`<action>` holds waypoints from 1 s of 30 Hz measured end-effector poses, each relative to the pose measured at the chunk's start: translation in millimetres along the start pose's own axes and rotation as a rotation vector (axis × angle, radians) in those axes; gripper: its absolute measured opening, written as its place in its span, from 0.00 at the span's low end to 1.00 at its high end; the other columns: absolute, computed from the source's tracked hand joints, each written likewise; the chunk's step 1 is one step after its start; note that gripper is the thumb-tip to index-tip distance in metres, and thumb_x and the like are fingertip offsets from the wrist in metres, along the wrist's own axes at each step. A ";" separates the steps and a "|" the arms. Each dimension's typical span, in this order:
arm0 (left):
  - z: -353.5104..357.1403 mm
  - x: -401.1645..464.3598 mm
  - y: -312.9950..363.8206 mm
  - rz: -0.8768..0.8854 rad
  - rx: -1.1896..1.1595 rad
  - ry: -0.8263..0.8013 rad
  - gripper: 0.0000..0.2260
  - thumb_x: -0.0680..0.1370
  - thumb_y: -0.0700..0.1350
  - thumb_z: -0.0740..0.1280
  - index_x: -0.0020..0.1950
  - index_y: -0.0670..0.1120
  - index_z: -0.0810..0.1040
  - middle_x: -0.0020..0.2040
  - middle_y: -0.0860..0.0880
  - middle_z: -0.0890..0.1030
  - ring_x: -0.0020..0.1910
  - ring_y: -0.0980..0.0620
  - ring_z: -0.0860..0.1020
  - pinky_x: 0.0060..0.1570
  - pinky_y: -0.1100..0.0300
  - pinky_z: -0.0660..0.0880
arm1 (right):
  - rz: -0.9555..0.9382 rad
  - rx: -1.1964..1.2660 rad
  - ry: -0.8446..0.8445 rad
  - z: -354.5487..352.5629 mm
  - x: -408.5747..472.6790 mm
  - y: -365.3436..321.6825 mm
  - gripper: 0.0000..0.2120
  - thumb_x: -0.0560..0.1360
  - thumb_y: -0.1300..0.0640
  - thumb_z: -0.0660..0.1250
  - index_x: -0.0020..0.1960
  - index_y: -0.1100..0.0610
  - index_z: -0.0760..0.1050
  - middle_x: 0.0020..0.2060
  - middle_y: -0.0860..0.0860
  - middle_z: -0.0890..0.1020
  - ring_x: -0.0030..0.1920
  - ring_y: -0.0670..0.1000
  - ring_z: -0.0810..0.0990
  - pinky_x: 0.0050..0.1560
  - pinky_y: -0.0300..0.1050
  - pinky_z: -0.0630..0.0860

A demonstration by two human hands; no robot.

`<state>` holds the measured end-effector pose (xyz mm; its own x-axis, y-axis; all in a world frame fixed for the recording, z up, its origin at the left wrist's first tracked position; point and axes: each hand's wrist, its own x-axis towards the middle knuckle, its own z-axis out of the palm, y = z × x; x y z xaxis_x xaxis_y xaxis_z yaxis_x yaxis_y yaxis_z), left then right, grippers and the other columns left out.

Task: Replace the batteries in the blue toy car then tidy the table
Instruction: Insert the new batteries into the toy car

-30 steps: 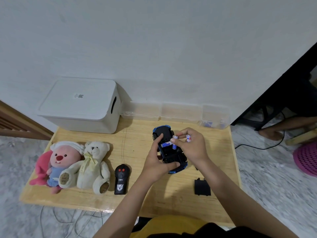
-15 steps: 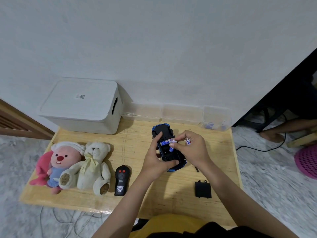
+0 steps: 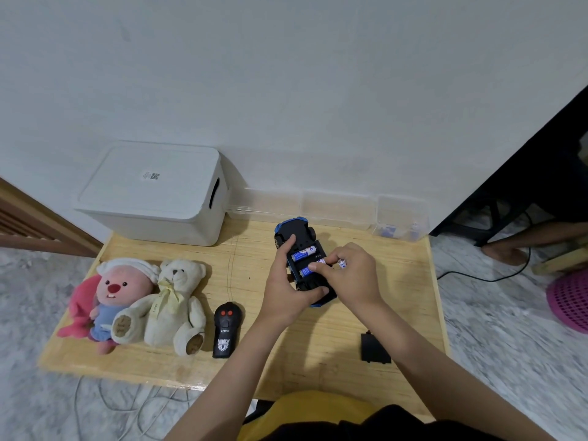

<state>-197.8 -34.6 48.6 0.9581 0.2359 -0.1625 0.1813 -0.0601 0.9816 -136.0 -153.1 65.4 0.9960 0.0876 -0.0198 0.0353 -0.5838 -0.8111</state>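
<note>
left hand (image 3: 288, 289) grips car (image 3: 302, 262), right hand (image 3: 351, 278) pinches battery (image 3: 342, 263)

- Blue toy car (image 3: 297, 232): near end hidden under both hands.
- Battery (image 3: 342, 263) in right hand (image 3: 353, 275): only the tip shows.
- Pink basket (image 3: 569, 300), 3 o'clock: cut by frame edge.
- Clear organizer (image 3: 399, 214) contents: unreadable.

Blue car (image 3: 294, 241), pink-and-cream plush toys (image 3: 140, 300)
</note>
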 end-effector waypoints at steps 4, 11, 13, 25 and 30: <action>-0.9 -2.1 1.0 0.057 0.042 -0.003 0.45 0.63 0.34 0.78 0.74 0.54 0.61 0.65 0.53 0.74 0.60 0.57 0.76 0.55 0.64 0.76 | 0.001 -0.029 -0.065 -9.7 2.5 -9.2 0.11 0.62 0.54 0.79 0.32 0.59 0.80 0.31 0.46 0.73 0.35 0.44 0.72 0.35 0.34 0.66; -5.3 0.1 5.6 0.035 0.033 -0.046 0.43 0.65 0.34 0.78 0.73 0.56 0.61 0.64 0.54 0.74 0.54 0.62 0.78 0.48 0.69 0.76 | -0.019 -0.026 -0.197 -16.1 7.7 -15.3 0.11 0.66 0.56 0.77 0.42 0.56 0.75 0.42 0.46 0.74 0.40 0.40 0.72 0.36 0.27 0.66; -5.6 0.1 6.0 0.017 0.027 -0.061 0.43 0.65 0.34 0.78 0.73 0.57 0.62 0.62 0.55 0.74 0.52 0.63 0.78 0.47 0.68 0.76 | -0.063 -0.021 -0.279 -18.4 6.0 -16.9 0.07 0.72 0.59 0.70 0.49 0.54 0.75 0.49 0.49 0.71 0.44 0.43 0.73 0.40 0.25 0.69; -4.4 -4.2 1.3 -0.036 0.107 -0.126 0.45 0.61 0.39 0.80 0.70 0.63 0.63 0.62 0.55 0.76 0.55 0.65 0.76 0.53 0.65 0.76 | -0.168 0.223 -0.239 -23.5 -4.3 -14.7 0.14 0.66 0.67 0.75 0.47 0.53 0.82 0.42 0.45 0.84 0.45 0.42 0.81 0.50 0.35 0.76; -4.2 -4.9 2.7 -0.045 0.132 -0.119 0.45 0.61 0.41 0.81 0.69 0.65 0.63 0.62 0.54 0.76 0.57 0.60 0.76 0.54 0.62 0.76 | -0.252 0.111 -0.197 -23.6 -7.0 -7.7 0.12 0.67 0.67 0.74 0.47 0.55 0.82 0.41 0.46 0.84 0.44 0.43 0.82 0.51 0.42 0.78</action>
<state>-202.9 -31.9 52.5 0.9665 0.1253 -0.2242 0.2445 -0.1810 0.9526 -141.3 -168.3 85.5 0.9216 0.3785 0.0854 0.2580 -0.4334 -0.8635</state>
